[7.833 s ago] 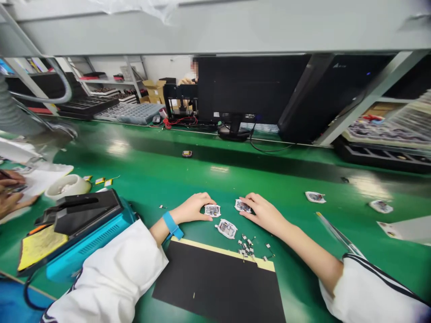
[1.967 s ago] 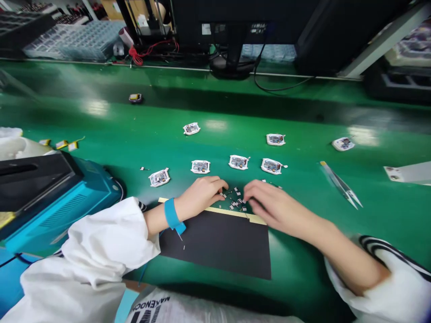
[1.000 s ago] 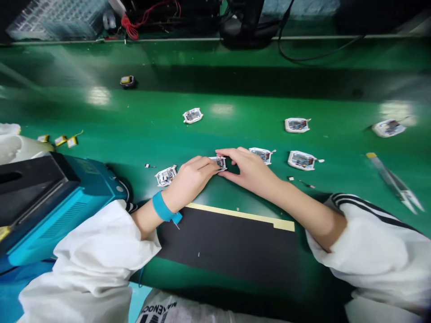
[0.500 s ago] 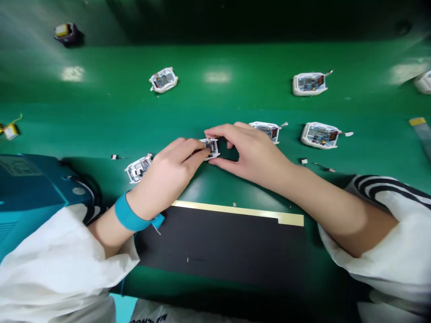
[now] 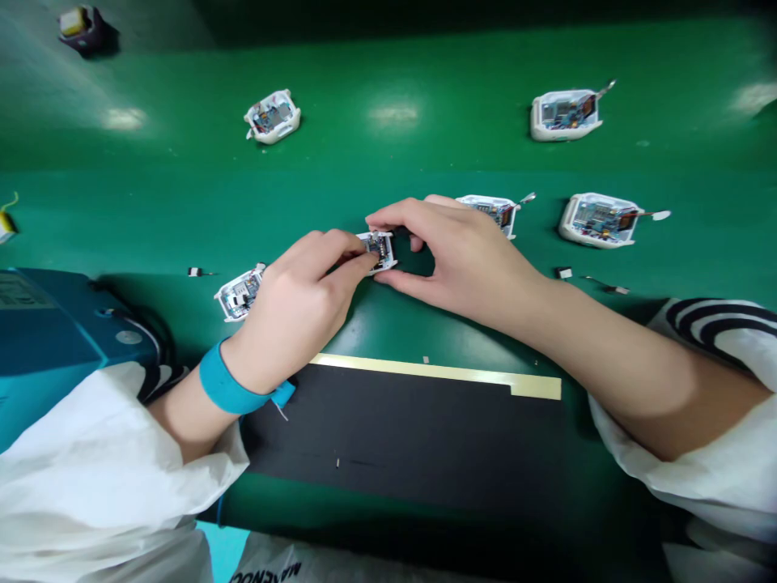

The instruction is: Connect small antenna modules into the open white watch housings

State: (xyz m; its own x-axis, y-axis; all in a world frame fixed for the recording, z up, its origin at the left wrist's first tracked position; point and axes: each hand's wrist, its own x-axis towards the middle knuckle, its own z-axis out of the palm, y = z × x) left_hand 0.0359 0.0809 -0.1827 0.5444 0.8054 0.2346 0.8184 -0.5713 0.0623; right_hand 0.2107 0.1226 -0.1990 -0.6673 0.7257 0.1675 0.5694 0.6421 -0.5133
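Note:
A small white device housing (image 5: 382, 251) with a circuit board inside is between my two hands, above the green table. The thumb and fingers of my left hand (image 5: 312, 283) close over its left end, with the thumb tip on the board. They hide that end and any small part under them. My right hand (image 5: 464, 247) grips the right part by its upper and lower edges between forefinger and thumb. Another open housing (image 5: 239, 293) lies beside my left wrist, partly covered. Behind my right hand is a housing (image 5: 494, 212) with a short lead.
More open housings lie at the right (image 5: 600, 220), far right (image 5: 564, 115) and far left (image 5: 273, 117). Small wired parts (image 5: 563, 273) sit near my right forearm. A black mat (image 5: 418, 429) with a yellow edge strip lies in front, and a blue box (image 5: 61, 332) stands left.
The view has shifted slightly, so the far housings appear higher and farther apart. Both hands keep nearly the same hold on the housing.

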